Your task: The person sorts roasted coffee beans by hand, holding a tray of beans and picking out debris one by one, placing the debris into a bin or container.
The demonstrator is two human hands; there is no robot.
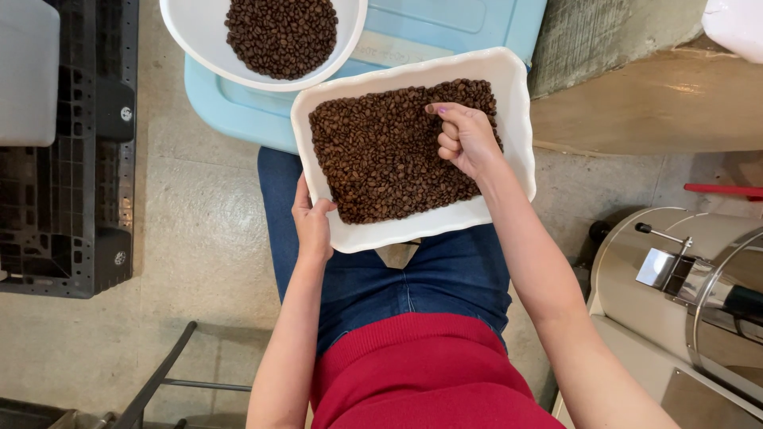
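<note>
A white rectangular tray (pixel 509 95) rests on my lap, filled with a flat layer of dark roasted coffee beans (pixel 373 155). My left hand (pixel 311 222) grips the tray's near left corner, thumb on the rim. My right hand (pixel 465 137) lies on the beans at the tray's right side, fingers curled in with the thumb and forefinger pinched together; whether a bean is between them I cannot tell.
A white oval bowl (pixel 199 40) holding more coffee beans (pixel 280 33) sits on a light blue plastic lid (pixel 238 111) ahead of my knees. A black plastic pallet (pixel 71 199) lies at left. A steel drum machine (pixel 683 278) stands at right, beside a wooden ledge (pixel 636 111).
</note>
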